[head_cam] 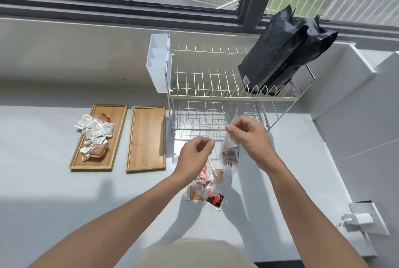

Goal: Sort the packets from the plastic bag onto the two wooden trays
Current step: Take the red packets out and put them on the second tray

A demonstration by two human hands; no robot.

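Left hand (195, 153) and right hand (248, 136) raised over smooth grey tabletop (54, 192), fingers of each pinched on top edges of thin, crinkly clear plastic bag (230, 153). Bag hangs between hands, dark red packets inside. Below left hand: loose pile of glossy red, brown, black packets (205, 188) on tabletop. Far left of left hand: two flat rectangular wooden trays side by side; far tray (112, 116) holds crumpled white and brown packets (96, 135), near tray (146, 138) bare. Beyond right hand: white wire dish rack (216, 86).

Both hands, left (195, 153) and right (248, 136), raised with fingers pinched.
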